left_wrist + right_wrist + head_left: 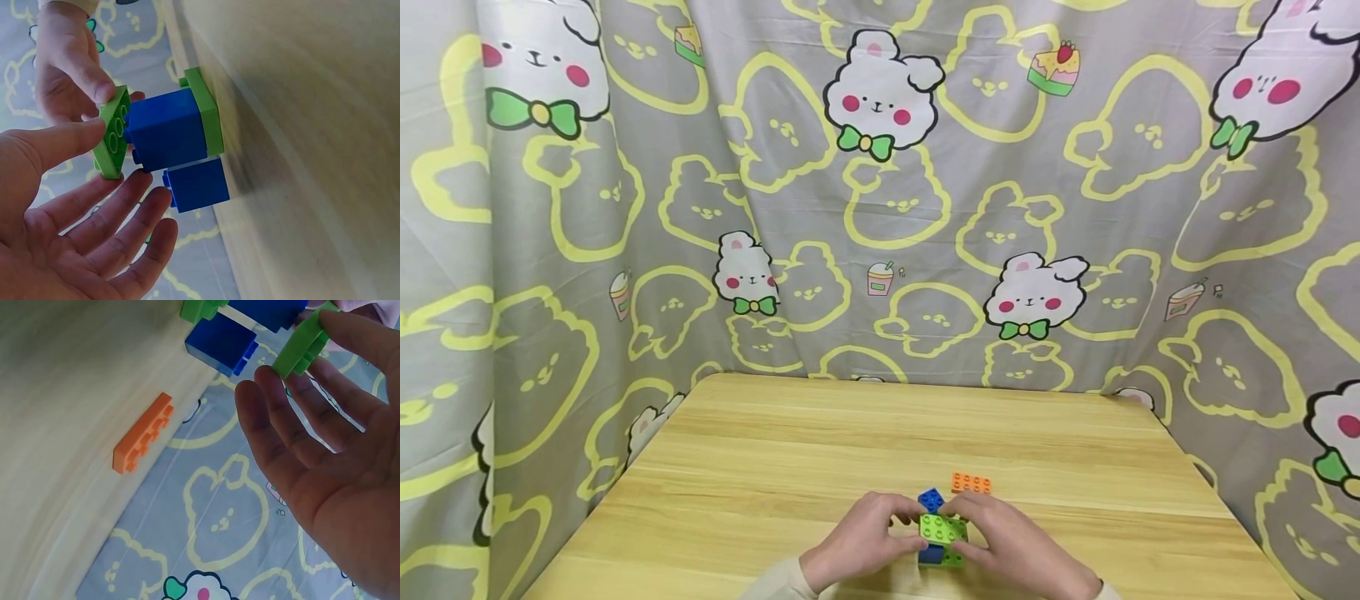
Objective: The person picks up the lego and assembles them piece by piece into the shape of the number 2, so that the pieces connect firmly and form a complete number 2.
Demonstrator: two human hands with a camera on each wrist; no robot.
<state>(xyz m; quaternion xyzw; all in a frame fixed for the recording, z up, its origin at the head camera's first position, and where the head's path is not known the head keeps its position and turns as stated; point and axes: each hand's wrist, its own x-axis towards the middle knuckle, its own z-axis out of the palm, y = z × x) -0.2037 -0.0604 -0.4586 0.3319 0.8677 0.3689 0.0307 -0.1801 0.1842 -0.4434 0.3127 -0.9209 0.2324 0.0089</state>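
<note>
Left hand [867, 537], right hand [1009, 542]: fingers pinching green plate [936, 527] | plate over big blue block [167, 131]; seating unclear | risk: uneven pressure could skew plate, tip block; small blue block [200, 185] nearby could get knocked

- Upper green plate [938, 528]: studs up, hollow underside down, held just above blue block [167, 132].
- Blue block: studs up, seated on lower green plate [209, 119].
- Lower green plate: flat on desk [775, 467], partly exposed.

bright even light in head view, dimmer wrist views, soft shadow across wooden table [312, 137]
</note>
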